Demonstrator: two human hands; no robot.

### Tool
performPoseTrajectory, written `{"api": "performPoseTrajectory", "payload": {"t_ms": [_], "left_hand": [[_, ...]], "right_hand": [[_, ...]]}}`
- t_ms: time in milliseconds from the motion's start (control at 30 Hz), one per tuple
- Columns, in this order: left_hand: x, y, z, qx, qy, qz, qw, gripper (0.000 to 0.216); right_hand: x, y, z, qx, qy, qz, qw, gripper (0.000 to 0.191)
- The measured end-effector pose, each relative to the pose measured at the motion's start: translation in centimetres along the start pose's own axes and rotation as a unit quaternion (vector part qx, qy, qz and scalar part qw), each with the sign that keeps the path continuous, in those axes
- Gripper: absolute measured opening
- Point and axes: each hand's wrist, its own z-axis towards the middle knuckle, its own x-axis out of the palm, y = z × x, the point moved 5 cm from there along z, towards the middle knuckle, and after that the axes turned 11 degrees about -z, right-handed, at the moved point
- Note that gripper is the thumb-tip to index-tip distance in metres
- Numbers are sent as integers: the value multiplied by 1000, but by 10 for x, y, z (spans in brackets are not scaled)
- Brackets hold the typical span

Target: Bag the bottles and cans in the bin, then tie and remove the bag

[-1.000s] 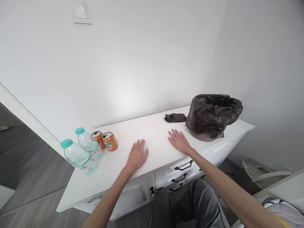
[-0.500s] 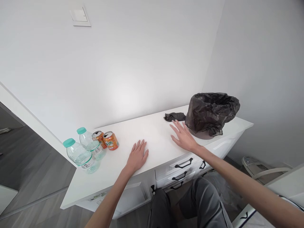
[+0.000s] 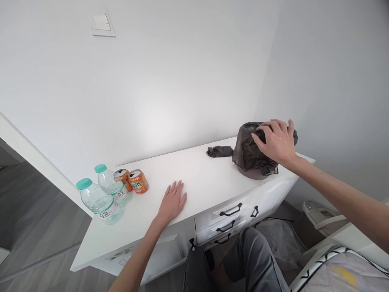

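Observation:
My left hand [image 3: 172, 202] lies flat on the white cabinet top [image 3: 194, 178], fingers stretched out and nothing under them that I can see. Over the mouth of a bin lined with a black plastic bag [image 3: 251, 152] hovers my right hand [image 3: 278, 142], its fingers apart and bent; whether it touches the bag I cannot tell. The bin's brownish base [image 3: 253, 174] shows below the bag. Beside it lies a rolled black plastic bag [image 3: 220, 151]. Left of my left hand stand two orange drink cans [image 3: 139, 182] and two clear bottles with teal caps [image 3: 103, 205].
A light switch [image 3: 101, 24] is on the wall behind. Drawers with black handles [image 3: 231, 210] face my knees. At the lower right are a grey appliance [image 3: 316, 215], a clear plastic bag [image 3: 279, 239] on the floor and a quilted bed edge [image 3: 337, 271].
My right hand has risen from the cabinet top and moved right, over the lined bin. My left hand stays on the cabinet top. The view has shifted slightly.

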Motion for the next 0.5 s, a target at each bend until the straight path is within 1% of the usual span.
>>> {"api": "performPoseTrajectory", "payload": {"t_ms": [133,233,333,500], "left_hand": [[-2,-1,0,-2,-2,2,1000,56],[-2,-1,0,-2,-10,0,1000,56],[-1,1,-1,2,-24,-7,1000,54],[0,3,0,6,-27,-10,1000,53]], "right_hand": [[23,-13,-4,10,33,39,999,42],[24,-7,-6,1,47,87,995,43],[14,15,-7,-40,54,137,988,42],[-14,76,-7,-111,62,238,963,33]]}}
